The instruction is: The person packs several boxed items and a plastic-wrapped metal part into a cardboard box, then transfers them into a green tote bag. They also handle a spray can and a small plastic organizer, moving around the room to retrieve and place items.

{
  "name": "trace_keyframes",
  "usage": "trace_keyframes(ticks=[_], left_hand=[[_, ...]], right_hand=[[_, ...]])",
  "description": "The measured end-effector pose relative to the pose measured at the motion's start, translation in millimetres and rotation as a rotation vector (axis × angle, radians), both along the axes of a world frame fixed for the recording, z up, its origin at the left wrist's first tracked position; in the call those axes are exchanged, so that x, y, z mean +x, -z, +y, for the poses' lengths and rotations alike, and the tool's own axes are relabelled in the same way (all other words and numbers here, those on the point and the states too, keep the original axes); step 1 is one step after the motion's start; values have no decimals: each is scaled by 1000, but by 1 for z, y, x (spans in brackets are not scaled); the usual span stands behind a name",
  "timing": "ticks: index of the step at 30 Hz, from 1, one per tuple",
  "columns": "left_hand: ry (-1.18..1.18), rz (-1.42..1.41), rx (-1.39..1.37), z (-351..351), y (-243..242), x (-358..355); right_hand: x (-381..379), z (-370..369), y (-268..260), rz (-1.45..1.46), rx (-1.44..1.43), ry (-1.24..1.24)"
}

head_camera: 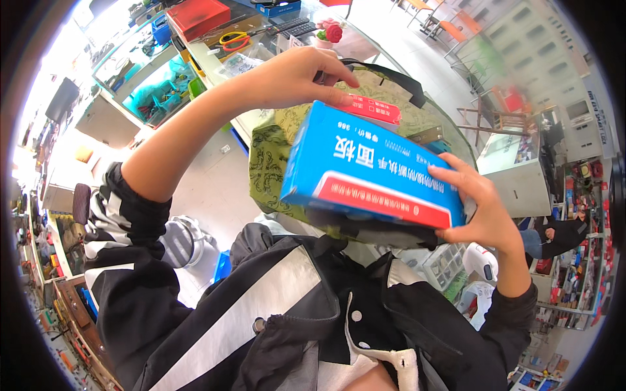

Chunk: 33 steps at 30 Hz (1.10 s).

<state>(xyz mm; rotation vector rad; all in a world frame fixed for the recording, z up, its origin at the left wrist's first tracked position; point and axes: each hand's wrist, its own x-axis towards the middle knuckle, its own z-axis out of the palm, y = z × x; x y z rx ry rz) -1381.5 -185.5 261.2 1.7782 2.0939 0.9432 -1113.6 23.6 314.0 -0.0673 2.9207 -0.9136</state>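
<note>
My right hand grips the right end of a blue cardboard box with white print and a red band. The box is tilted over a green patterned fabric bag with black straps. Beyond its upper edge lies a red-and-white printed cardboard piece; I cannot tell whether this is a flap or another box. My left hand reaches over from the left, its thumb at the red piece and its index finger apart from the thumb. A metal part shows past the box.
On the glass counter beyond are scissors, remote controls, a potted artificial flower and a red case. A stool stands at left. Another person is at right, near stocked shelves.
</note>
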Motion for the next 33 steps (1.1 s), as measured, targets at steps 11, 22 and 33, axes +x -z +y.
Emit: trace_keyframes(ticks=[11, 22, 33], left_hand=[[21, 64, -159, -24, -1, 15], [135, 121, -146, -43, -9, 16], [322, 164, -92, -40, -3, 17]], right_hand=[[18, -48, 7, 405, 437, 134], [23, -63, 53, 505, 669, 455], [-1, -104, 63, 596, 818, 316]])
